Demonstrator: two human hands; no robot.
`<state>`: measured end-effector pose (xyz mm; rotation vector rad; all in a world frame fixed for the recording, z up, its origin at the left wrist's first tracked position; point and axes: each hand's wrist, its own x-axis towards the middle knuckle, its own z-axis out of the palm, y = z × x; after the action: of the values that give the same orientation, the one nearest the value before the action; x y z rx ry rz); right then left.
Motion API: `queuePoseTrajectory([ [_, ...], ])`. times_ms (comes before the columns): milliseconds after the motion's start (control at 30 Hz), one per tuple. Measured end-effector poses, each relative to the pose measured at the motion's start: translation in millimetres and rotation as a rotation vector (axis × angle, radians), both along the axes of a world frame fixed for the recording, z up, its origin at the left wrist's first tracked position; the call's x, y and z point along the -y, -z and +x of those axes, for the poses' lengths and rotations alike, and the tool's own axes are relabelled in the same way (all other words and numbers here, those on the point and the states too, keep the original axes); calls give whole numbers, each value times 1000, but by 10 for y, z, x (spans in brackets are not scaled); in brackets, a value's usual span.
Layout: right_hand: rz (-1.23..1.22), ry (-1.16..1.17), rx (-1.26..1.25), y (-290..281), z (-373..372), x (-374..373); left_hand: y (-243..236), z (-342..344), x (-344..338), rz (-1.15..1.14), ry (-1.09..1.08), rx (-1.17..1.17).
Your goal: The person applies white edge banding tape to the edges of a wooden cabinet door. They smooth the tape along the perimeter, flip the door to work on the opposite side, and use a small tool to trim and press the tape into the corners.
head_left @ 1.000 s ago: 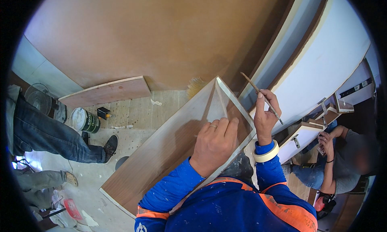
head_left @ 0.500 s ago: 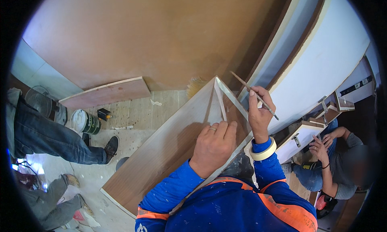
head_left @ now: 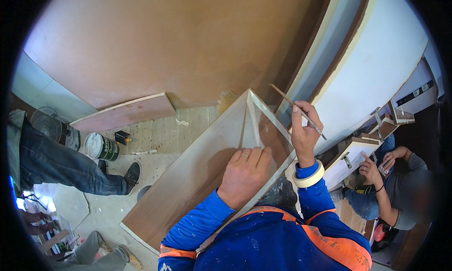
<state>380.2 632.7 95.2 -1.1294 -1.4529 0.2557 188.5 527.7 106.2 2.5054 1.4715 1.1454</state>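
we see a dusty tiled floor [head_left: 155,143]. on it stand a paint bucket [head_left: 101,147] and a small black can [head_left: 122,137]. a plywood board [head_left: 125,112] lies there too.

There is a single view, from a fisheye camera worn on the person's head, looking steeply down past the chest and both forearms, which enter from the lower edge. It sits close to the left hand [head_left: 245,176] and right hand [head_left: 303,134], and close to the board [head_left: 188,181] under them. The floor [head_left: 155,134] lies farther below, toward the left. Straight edges bow near the rim, and a dark circular border frames the picture. A seated person [head_left: 400,195] shows at the right edge, and standing legs [head_left: 61,167] at the left.
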Motion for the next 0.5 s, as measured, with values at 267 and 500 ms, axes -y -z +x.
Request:
queuePoseTrajectory([
  [267, -307, -408, -777, -44, 854, 87, 379, -210, 55, 22, 54, -57],
  [500, -81, -545, -1010, -307, 2257, 462, 506, -309, 104, 29, 27, -52],
])
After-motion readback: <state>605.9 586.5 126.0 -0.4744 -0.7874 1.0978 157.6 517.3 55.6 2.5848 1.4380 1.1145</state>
